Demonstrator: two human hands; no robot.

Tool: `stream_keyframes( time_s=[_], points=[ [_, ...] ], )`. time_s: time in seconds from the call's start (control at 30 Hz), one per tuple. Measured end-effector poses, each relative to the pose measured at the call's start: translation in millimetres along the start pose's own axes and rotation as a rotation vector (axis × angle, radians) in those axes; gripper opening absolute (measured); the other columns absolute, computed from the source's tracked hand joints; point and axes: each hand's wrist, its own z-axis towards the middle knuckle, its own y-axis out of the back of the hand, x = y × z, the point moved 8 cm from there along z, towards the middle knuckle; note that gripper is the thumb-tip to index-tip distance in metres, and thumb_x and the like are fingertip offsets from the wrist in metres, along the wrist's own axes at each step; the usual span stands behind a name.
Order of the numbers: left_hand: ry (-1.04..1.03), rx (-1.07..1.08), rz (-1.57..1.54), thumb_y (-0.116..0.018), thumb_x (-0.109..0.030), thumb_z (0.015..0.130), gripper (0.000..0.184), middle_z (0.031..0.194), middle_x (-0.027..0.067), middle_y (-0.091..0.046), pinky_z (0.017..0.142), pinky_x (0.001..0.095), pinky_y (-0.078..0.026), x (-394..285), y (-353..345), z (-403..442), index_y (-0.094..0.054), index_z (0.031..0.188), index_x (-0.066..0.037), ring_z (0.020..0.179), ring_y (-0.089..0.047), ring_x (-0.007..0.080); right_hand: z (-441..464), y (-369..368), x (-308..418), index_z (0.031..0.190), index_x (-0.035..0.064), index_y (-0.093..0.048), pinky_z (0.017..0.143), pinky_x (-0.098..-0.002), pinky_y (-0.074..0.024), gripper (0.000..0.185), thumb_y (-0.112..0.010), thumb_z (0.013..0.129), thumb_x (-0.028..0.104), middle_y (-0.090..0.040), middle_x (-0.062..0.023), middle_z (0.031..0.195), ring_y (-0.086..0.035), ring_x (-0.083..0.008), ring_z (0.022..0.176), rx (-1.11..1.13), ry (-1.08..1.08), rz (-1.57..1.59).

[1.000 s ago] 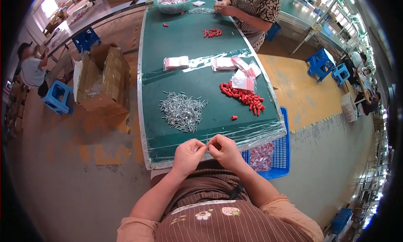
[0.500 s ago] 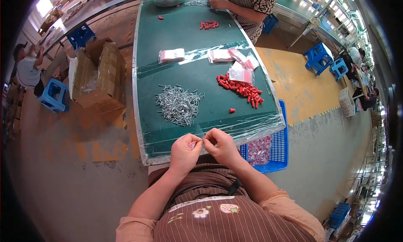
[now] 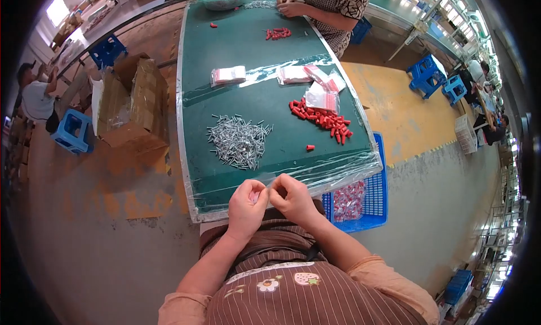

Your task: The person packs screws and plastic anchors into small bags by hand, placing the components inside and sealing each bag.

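My left hand [image 3: 248, 208] and my right hand [image 3: 291, 200] meet at the near edge of the green table [image 3: 253, 43], fingers pinched together. Between the fingertips is a bit of clear plastic, like a small bag; a pinkish piece shows inside my left hand. Beyond them lies a pile of silver metal pins [image 3: 239, 142]. To its right are red caps [image 3: 324, 121], with a single red cap [image 3: 310, 148] nearer me. Small zip bags [image 3: 322, 96] overlap the caps' far side, and another stack of bags [image 3: 228, 75] lies farther left.
A blue basket [image 3: 374, 209] with filled packets hangs by the table's right corner. Across the table a co-worker's hands [image 3: 290, 8] are near more pins and a green bowl [image 3: 224, 0]. An open cardboard box [image 3: 135, 108] and a blue stool [image 3: 73, 130] stand at left.
The view has shifted, so the table sits slightly higher and farther left. My hands stay pinched together, with my fingertips slightly shifted around the clear plastic.
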Motion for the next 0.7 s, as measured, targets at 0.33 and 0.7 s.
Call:
stream_keyframes(
  time_s=[0.33, 0.7],
  points=[
    [0.353, 0.080, -0.344, -0.062, -0.009, 0.094, 0.008, 0.081, 0.0020, -0.067, 0.067, 0.0256, -0.047, 54, 2, -4, -0.062, 0.092, -0.001, 0.070, -0.056, 0.0072, 3, -20, -8, 0.086, 0.0001, -0.058, 0.060, -0.0255, -0.0444, 0.010, -0.065, 0.085, 0.007, -0.055, -0.0018, 0.071, -0.051, -0.0075, 0.067, 0.208, -0.019, 0.085],
    [0.201, 0.069, 0.144, -0.071, -0.010, 0.083, 0.011, 0.074, 0.0092, -0.069, 0.065, 0.0290, -0.050, 34, 30, 11, -0.070, 0.089, -0.001, 0.065, -0.062, 0.0152, 105, -24, -8, 0.103, 0.0021, -0.061, 0.084, -0.0434, -0.0502, 0.025, -0.068, 0.080, 0.010, -0.060, -0.0158, 0.098, -0.060, -0.0350, 0.096, -0.048, 0.381, -0.609]
  ],
)
